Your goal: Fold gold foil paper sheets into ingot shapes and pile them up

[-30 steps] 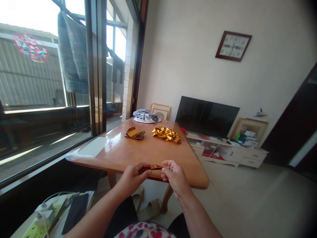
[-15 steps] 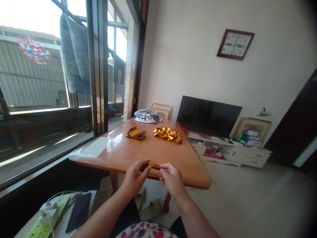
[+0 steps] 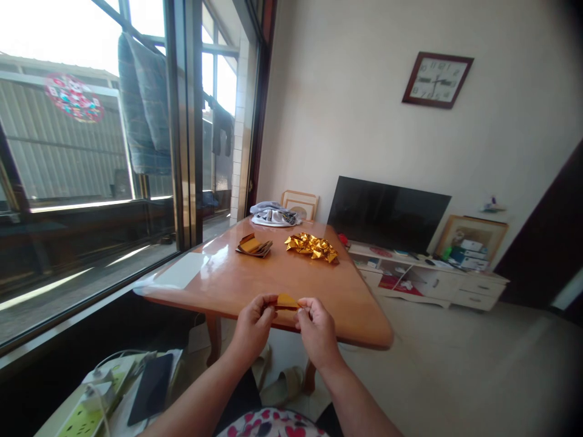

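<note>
Between my two hands, at the near edge of the wooden table [image 3: 255, 285], is a small folded piece of gold paper [image 3: 287, 301]. My left hand [image 3: 255, 321] pinches its left end between thumb and fingers. Its right end is pinched by my right hand [image 3: 316, 325]. Farther back on the tabletop lies a stack of gold-and-brown paper sheets [image 3: 253, 245]. To the right of that stack is a heap of shiny folded gold paper pieces [image 3: 312, 247].
Folded clothes [image 3: 274, 214] lie at the table's far end. A power strip [image 3: 98, 403] and a dark phone [image 3: 150, 388] are at lower left. Beyond the table stand a television [image 3: 387, 212] and a white cabinet [image 3: 437, 282]. Slippers [image 3: 285, 388] are on the floor below.
The gold paper now lies more level between my hands, and its fold looks different. Both hands still pinch its ends. The whole view has shifted slightly.
</note>
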`<state>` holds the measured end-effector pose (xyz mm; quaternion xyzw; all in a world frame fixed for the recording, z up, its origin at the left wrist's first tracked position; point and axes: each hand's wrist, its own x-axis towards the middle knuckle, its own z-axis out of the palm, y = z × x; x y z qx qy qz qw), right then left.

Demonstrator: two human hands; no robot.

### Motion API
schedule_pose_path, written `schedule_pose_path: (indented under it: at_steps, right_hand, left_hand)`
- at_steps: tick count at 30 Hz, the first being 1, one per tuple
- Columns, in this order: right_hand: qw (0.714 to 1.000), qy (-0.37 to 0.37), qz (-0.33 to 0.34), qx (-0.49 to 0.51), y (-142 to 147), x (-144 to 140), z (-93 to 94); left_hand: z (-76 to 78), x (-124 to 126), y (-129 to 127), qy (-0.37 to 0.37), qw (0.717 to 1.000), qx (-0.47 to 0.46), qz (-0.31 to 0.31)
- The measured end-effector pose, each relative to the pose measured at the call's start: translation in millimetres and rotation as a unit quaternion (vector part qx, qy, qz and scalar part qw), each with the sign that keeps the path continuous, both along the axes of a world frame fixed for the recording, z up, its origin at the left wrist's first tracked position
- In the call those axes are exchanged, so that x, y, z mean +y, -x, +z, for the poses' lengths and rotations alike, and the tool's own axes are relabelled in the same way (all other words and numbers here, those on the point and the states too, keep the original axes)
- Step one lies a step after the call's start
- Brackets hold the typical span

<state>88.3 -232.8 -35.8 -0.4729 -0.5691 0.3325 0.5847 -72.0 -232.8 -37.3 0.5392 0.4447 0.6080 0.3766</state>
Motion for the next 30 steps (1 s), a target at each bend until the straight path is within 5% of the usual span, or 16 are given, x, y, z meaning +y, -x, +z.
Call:
schedule_pose_path:
  at_steps: [7,30]
  right_hand:
    - [0.997,0.03,0.074,-0.001,-1,5,-4.2]
    - [0.997,0.013,0.059,-0.04,-4,5,6.3]
  left_hand:
    - [-1.2,1,-1,0.019,0.998,-0.051,-0.011]
    - [-6.0,11,1,0.046,0.999,0.0,-0.026]
